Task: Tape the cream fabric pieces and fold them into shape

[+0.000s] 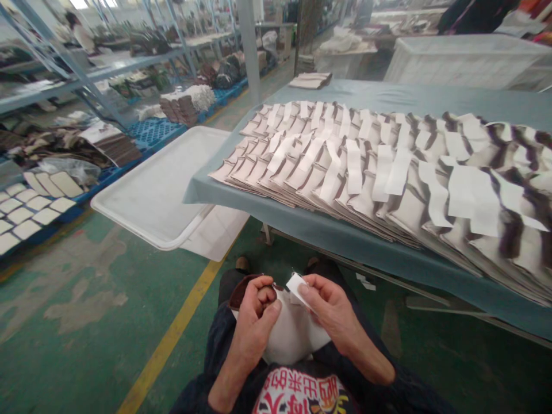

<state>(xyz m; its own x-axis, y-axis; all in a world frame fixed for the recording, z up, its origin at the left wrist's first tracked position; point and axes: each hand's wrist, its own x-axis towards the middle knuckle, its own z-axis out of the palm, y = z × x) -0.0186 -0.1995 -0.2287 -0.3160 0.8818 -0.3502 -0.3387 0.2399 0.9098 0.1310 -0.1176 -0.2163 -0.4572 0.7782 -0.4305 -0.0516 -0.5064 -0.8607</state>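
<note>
A cream fabric piece with a dark brown edge [284,339] lies across my lap. My left hand [259,316] is closed on its brown edge, thumb against curled fingers. Close beside it, my right hand [332,310] pinches a small white slip [296,285] between thumb and fingers, just above the fabric. Whether the slip is attached to the fabric I cannot tell. Beyond my knees, overlapping rows of similar cream and brown pieces [314,184] cover much of a table with a blue-green cloth [241,198]. White strips [397,172] lie on many of them.
A large white bin [142,190] stands left of the table. Another white bin [466,60] is behind it. Metal shelving [81,86] and blue pallets [155,123] with stacked goods line the left side. A small folded stack [310,80] sits at the table's far corner.
</note>
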